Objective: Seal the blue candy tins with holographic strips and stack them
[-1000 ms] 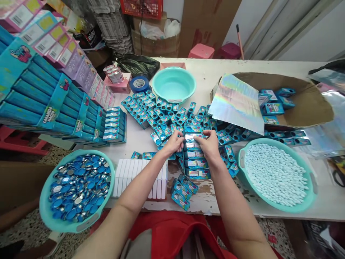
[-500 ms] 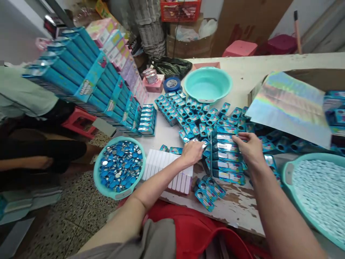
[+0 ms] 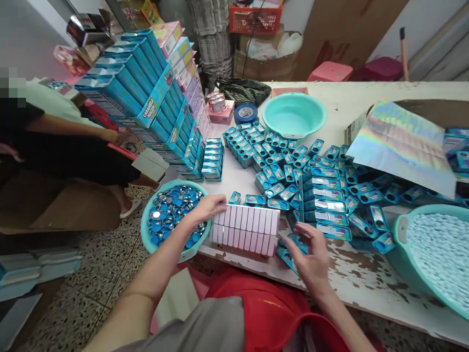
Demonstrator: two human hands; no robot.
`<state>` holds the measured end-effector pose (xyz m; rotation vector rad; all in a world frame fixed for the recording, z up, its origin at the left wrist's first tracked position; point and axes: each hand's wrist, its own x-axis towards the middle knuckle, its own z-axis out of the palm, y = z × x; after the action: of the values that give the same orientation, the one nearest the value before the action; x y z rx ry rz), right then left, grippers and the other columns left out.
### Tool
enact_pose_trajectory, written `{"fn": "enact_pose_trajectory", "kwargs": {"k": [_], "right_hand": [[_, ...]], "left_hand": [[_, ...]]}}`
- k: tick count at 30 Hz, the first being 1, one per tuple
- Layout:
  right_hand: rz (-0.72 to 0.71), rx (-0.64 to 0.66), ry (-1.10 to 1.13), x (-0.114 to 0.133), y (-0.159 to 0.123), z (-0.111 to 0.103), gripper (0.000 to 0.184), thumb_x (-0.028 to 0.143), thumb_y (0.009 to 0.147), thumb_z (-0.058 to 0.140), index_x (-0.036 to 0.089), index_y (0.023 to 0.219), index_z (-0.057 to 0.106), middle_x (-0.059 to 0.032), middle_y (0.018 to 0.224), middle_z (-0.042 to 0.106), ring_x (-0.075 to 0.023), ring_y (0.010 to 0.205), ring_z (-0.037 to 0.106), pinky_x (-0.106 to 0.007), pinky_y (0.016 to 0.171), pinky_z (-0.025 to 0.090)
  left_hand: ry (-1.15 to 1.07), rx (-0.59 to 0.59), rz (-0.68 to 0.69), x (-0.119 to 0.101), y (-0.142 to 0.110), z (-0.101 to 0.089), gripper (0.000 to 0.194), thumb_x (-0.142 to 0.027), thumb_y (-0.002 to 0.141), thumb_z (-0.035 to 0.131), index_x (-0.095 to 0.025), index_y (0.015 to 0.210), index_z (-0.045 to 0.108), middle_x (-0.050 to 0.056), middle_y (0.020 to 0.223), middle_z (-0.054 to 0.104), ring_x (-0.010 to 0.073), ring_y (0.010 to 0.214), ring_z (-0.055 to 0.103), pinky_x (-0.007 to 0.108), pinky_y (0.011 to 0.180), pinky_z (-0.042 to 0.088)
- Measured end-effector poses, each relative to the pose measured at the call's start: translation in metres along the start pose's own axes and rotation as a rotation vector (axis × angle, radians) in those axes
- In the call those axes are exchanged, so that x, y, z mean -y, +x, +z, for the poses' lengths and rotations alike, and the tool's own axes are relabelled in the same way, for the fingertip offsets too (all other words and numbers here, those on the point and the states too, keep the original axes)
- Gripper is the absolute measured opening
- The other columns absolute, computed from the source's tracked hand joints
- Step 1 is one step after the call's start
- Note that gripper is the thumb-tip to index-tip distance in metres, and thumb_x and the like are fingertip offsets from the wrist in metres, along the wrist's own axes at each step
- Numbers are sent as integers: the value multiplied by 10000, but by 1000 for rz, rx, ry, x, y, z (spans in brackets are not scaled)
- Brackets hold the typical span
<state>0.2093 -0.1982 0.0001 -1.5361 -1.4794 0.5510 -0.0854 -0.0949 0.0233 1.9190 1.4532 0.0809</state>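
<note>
A shallow box of white strips in two rows (image 3: 245, 227) stands at the table's front edge, and my left hand (image 3: 210, 206) grips its upper left corner between bent fingers. My right hand (image 3: 311, 254) is open just right of that box, fingers spread, above a few loose small blue tins (image 3: 287, 259). Beyond the right hand, a row of blue tins with clear windows (image 3: 326, 205) sits in a display box. To the left of the white-strip box is a teal basin (image 3: 144, 220) full of blue and silver caps.
Many loose blue tins (image 3: 271, 173) cover the middle of the table. Stacked blue cartons (image 3: 150, 107) rise at left. An empty teal basin (image 3: 295, 115) stands behind, another with pale blue pieces (image 3: 439, 259) at right. A rainbow-sheen sheet (image 3: 403, 142) covers a carton. A person (image 3: 66, 146) sits at left.
My left hand has moved from the tins to the white-strip box's corner. The right hand has left the display box of tins and come down nearer the front edge, opening.
</note>
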Motion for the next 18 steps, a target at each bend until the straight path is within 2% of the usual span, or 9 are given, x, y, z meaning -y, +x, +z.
{"fn": "enact_pose_trajectory", "kwargs": {"k": [3,5,6,9,11,12,14,16,18], "right_hand": [[98,321,114,-2,-22,21,737,452,667,751,223,1290,431,-148,1267,544,-299,1174,541,-511,977,471],[135,511,168,-7,-18,29,725,456,665,747,232,1285,446,-125,1214,597,-297,1161,558,-524,1023,420],[141,554,191,-10,-12,33,693,455,662,747,237,1260,474,-115,1188,615,-300,1150,565,-530,1031,406],[223,486,318,-10,14,53,803,470,561,804,242,1262,487,-142,1294,541,-345,1206,514,-536,1014,414],[401,456,488,5,24,71,916,492,500,828,248,1299,451,-162,1395,438,-366,1242,476,-518,954,461],[513,485,594,16,24,80,909,514,499,822,253,1289,455,-158,1416,414,-363,1241,478,-502,921,482],[721,686,883,42,17,94,738,579,574,768,265,1191,513,-123,1348,497,-321,1180,539,-469,855,516],[903,967,1178,64,5,105,614,663,568,731,237,984,579,-90,1115,644,-296,1049,617,-473,816,526],[971,1049,1354,75,-6,109,548,611,523,787,222,848,579,-32,894,684,-234,895,661,-414,792,537]], "left_hand": [[-199,-133,115,-12,-44,-16,132,-280,801,553,-177,734,604,-21,717,598,125,718,530,231,702,388],[-299,-297,108,-18,-78,-32,111,-268,791,583,-180,730,609,-17,737,610,125,748,541,231,725,405],[-356,-405,83,-21,-94,-40,99,-263,781,600,-180,728,608,-16,732,609,123,741,544,228,714,413],[-607,-786,-8,-23,-138,-66,125,-276,732,662,-180,728,581,-35,645,569,92,610,515,195,585,405],[-818,-1024,-34,-20,-163,-78,208,-296,671,715,-180,731,553,-53,607,547,71,538,482,175,522,384],[-917,-1109,-46,-18,-174,-80,254,-302,634,741,-179,731,542,-57,604,548,66,527,480,169,512,385],[-1071,-1192,-102,-14,-193,-72,327,-301,559,783,-171,711,524,-56,612,558,65,534,498,164,515,405],[-1146,-1215,-231,-9,-210,-50,368,-296,499,805,-162,680,514,-52,615,566,68,546,516,166,522,425],[-1129,-1247,-410,-5,-229,-19,384,-296,456,810,-157,672,524,-45,619,580,75,546,528,174,517,436]]}}
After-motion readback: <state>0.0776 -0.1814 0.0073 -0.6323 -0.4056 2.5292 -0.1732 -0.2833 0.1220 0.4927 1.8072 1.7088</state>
